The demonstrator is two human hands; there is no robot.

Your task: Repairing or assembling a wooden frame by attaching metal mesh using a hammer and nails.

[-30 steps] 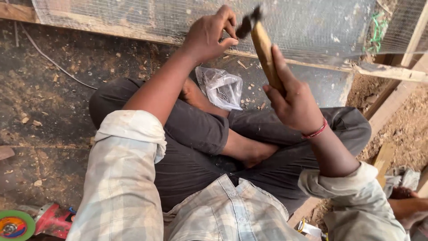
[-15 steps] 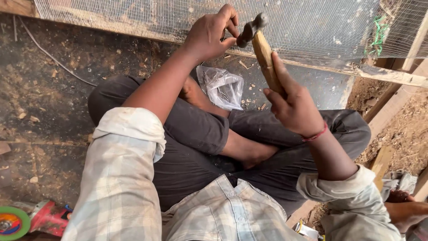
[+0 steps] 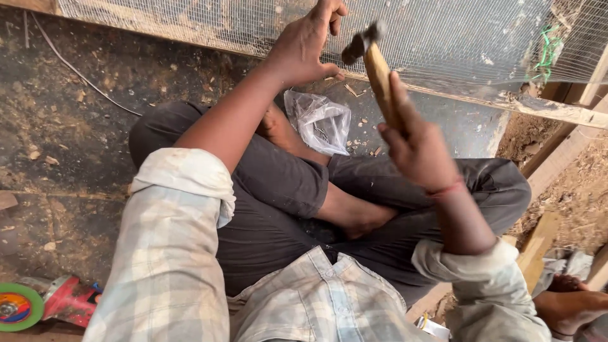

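Right hand (image 3: 421, 149) clenched on a hammer (image 3: 378, 66) raised just beside the left hand (image 3: 304, 44), whose fingers pinch against mesh (image 3: 443, 31) on a wooden rail (image 3: 538, 107): fastening step, probably calling for a short, square blow clear of the fingertips.

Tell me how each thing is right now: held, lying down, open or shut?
hammer: held up, head near the mesh.
right hand: shut on the hammer handle.
left hand: fingers pressed on the wire mesh.
plastic bag: lying crumpled, open or shut unclear.
wooden frame: lying under the mesh.
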